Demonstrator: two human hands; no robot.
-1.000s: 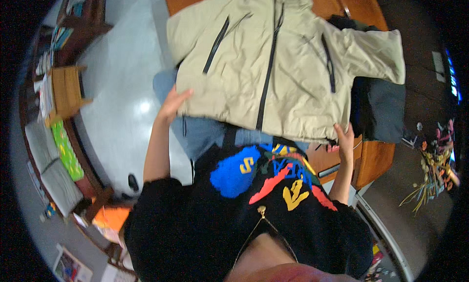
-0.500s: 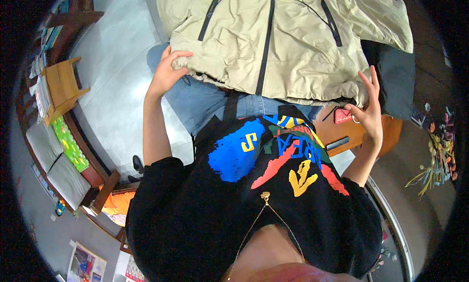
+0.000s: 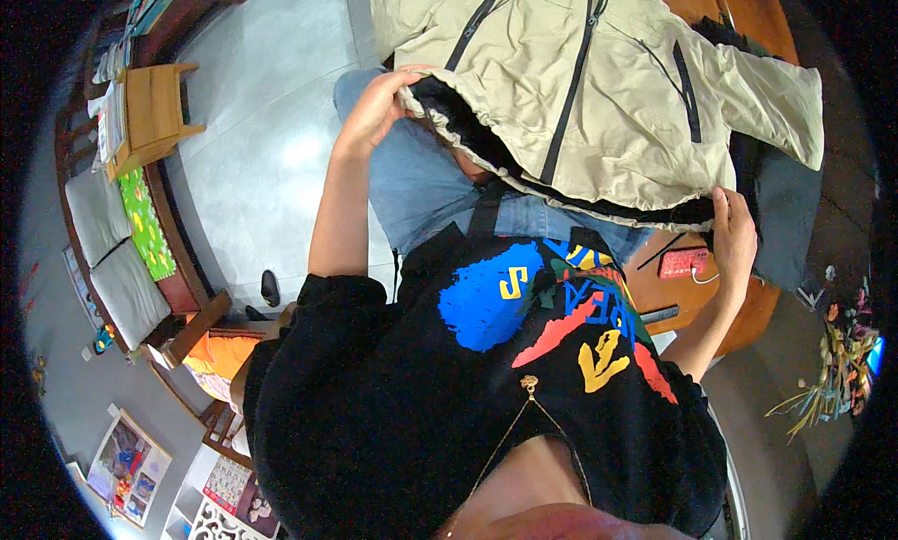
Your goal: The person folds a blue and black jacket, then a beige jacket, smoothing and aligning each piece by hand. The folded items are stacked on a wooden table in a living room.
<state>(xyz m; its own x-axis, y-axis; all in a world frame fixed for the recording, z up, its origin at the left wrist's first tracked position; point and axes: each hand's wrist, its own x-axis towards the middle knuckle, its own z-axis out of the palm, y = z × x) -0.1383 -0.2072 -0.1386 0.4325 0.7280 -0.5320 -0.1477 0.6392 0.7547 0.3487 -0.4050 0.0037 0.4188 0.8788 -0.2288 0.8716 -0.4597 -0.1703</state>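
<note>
I see my left hand (image 3: 374, 109) and right hand (image 3: 732, 236) each clenched on the hem of the beige zip-front jacket (image 3: 608, 91), which lies across the brown wooden table (image 3: 739, 16) at upper centre. Hem lifted; by my reckoning, folding is barely begun.

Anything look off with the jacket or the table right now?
Nothing looks damaged or spilled. The beige jacket lies front up on the wooden table, its hem lifted by the left hand and right hand, showing the dark lining. One sleeve drapes over dark clothing.
</note>
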